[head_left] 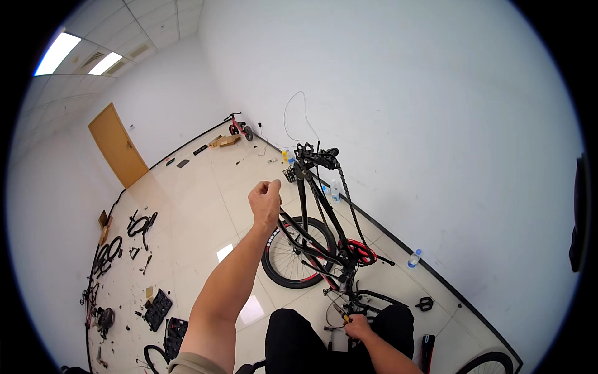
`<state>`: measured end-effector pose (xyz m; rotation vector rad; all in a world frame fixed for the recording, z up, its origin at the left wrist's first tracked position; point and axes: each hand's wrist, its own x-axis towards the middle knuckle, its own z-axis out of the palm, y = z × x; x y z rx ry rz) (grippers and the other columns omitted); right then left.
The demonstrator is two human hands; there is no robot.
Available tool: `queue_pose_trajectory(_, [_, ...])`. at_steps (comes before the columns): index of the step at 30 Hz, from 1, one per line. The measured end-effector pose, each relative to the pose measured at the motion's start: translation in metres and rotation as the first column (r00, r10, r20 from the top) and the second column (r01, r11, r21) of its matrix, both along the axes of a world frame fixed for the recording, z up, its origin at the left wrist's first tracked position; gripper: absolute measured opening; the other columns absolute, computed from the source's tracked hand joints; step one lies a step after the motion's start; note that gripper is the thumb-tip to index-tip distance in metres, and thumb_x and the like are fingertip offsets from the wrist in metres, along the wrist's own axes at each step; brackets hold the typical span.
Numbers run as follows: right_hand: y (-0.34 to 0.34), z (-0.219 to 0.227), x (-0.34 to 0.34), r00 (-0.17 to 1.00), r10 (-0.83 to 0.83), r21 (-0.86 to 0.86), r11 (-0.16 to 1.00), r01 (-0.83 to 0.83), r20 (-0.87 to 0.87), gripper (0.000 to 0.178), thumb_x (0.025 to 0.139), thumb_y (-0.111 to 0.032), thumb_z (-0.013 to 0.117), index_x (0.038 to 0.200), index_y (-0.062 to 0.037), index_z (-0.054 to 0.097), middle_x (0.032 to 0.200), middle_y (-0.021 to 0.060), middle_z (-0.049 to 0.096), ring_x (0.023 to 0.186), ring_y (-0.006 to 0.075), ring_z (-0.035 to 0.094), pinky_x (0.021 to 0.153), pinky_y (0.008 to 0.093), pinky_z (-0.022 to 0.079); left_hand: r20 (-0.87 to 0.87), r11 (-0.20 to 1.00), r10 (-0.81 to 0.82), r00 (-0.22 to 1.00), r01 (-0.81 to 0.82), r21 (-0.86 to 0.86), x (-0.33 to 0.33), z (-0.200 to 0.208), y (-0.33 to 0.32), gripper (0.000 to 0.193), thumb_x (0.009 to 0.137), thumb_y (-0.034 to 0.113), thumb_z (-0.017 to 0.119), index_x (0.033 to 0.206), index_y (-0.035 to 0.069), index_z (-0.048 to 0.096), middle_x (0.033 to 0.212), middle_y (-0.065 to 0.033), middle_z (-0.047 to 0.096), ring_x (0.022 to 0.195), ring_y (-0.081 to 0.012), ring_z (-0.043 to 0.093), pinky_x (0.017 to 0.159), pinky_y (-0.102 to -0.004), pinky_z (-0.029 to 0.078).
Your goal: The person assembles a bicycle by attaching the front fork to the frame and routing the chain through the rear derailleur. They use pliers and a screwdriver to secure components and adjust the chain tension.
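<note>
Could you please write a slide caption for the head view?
Left grip raised beside a black bicycle frame, right grip holding a partly yellow tool lower down.

Bicycle workshop in an office-type room, panelled ceiling (115, 28) with recessed lights (58, 53), white walls (405, 93), wooden door (114, 146), tiled floor (193, 206), bicycle frame (303, 198), open tool cases (157, 310), scattered bicycle parts (142, 224).

right hand (358, 327) grips a yellow-handled tool (346, 318); left hand (265, 201), curled, is beside the black bicycle frame (329, 212).
</note>
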<state>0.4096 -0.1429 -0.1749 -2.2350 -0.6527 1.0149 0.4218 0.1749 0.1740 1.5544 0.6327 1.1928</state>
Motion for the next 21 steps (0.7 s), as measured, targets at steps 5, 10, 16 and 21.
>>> queue_pose_trajectory(5, [0.001, 0.024, -0.009, 0.983, -0.185, 0.154, 0.971, 0.181, 0.011, 0.021, 0.078, -0.017, 0.062, 0.089, 0.0002, 0.066, 0.094, 0.0218, 0.067, 0.091, 0.0411, 0.063, 0.079, 0.0459, 0.05, 0.109, 0.995, 0.102, 0.989, -0.102, 0.0, 0.003, -0.02, 0.017, 0.021, 0.083, 0.018, 0.058, 0.071, 0.0, 0.059, 0.055, 0.0009, 0.045, 0.047, -0.0092, 0.041, 0.044, -0.027, 0.032])
queue_pose_trajectory(10, [-0.004, 0.035, -0.009, 0.897, -0.367, 0.488, 0.847, 0.213, 0.246, 0.013, 0.077, -0.008, 0.06, 0.085, 0.0018, 0.057, 0.077, 0.0197, 0.061, 0.076, 0.0325, 0.062, 0.071, 0.0395, 0.05, 0.081, 0.979, 0.161, 0.984, -0.17, 0.113, 0.007, -0.017, 0.006, 0.025, 0.081, 0.015, 0.053, 0.069, -0.006, 0.057, 0.056, -0.0066, 0.047, 0.057, -0.0119, 0.043, 0.053, -0.0316, 0.036])
queue_pose_trajectory(16, [-0.001, 0.129, -0.006, 0.856, -0.501, 0.858, 0.488, 0.16, 0.126, 0.047, 0.079, 0.005, 0.056, 0.124, 0.0048, 0.042, 0.097, 0.0135, 0.054, 0.085, 0.018, 0.054, 0.077, 0.0292, 0.046, 0.08, 0.959, 0.215, 0.973, -0.226, 0.17, 0.005, -0.016, 0.002, 0.026, 0.082, 0.017, 0.052, 0.072, -0.006, 0.059, 0.059, -0.0191, 0.053, 0.055, -0.0243, 0.049, 0.057, -0.0385, 0.041])
queue_pose_trajectory(21, [0.002, 0.194, 0.042, 0.817, -0.55, 0.951, 0.31, 0.005, 0.175, 0.019, 0.084, 0.008, 0.055, 0.102, 0.0013, 0.055, 0.092, 0.0061, 0.052, 0.078, 0.0113, 0.051, 0.069, 0.0248, 0.043, 0.034, 0.958, 0.229, 0.973, -0.231, 0.168, 0.011, -0.013, -0.004, 0.027, 0.082, 0.021, 0.052, 0.073, -0.003, 0.061, 0.067, -0.025, 0.059, 0.063, -0.0394, 0.057, 0.062, -0.0442, 0.046])
